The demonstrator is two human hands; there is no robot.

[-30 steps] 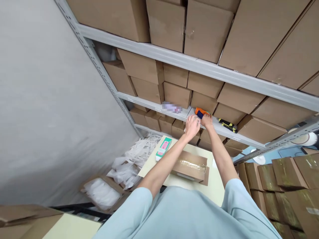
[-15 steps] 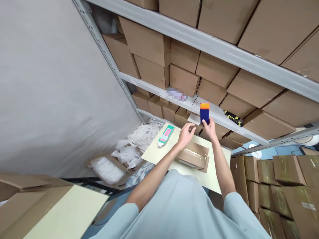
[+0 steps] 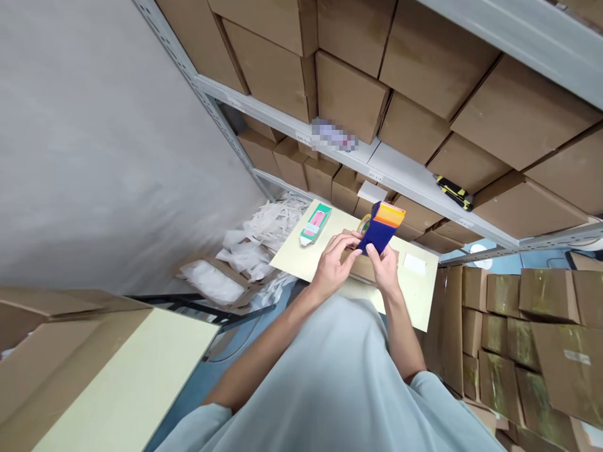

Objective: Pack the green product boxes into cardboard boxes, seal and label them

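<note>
A dark blue box with an orange and yellow end (image 3: 378, 235) is tilted above the table in front of me. My right hand (image 3: 385, 269) grips its lower part, thumb on the near face. My left hand (image 3: 333, 263) has its thumb and fingers closed on the lower left end of the same box. Beneath the hands, a brown cardboard box (image 3: 365, 269) lies on the pale yellow tabletop (image 3: 294, 254), mostly hidden by them. Behind the blue box a roll of tape (image 3: 363, 223) shows in part. Left of my hands rests a green and pink package (image 3: 315, 225).
A white card (image 3: 414, 263) lies at the table's right. Grey shelving (image 3: 351, 162) full of cardboard boxes rises behind, with black and yellow cutters (image 3: 453, 192) on one shelf. Shredded white paper (image 3: 264, 232) is heaped at left. Stacked cartons (image 3: 504, 295) stand at right.
The blue box has come down and nearer, tilting over to the right. My left hand has moved across to it and now holds it too. The view has dipped slightly.
</note>
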